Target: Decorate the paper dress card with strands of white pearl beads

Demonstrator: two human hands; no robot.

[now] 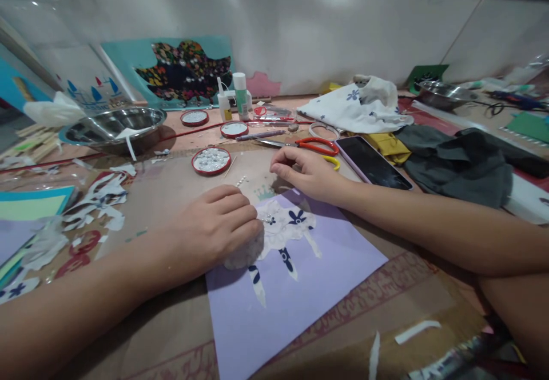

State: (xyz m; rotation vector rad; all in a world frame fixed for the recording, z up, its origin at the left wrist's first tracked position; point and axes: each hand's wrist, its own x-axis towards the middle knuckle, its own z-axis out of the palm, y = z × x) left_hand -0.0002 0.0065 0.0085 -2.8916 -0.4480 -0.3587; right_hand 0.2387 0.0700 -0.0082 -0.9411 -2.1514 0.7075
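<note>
A lilac sheet of paper lies before me, bearing a white fabric cutout with dark blue flowers and strips hanging below it. Small pearl beads sit on the cutout. My left hand rests over the cutout's left end, closed, with fingers bent down and their tips hidden. Above the sheet's far edge, my right hand is loosely curled into a fist, thumb toward the left; nothing shows in it. A red-rimmed round lid of pearl beads stands beyond my left hand, a toothpick beside it.
Orange-handled scissors and a phone lie past my right hand. Glue bottles stand at the back. A metal bowl and fabric scraps are at left. Patterned cloth and dark cloth are at right.
</note>
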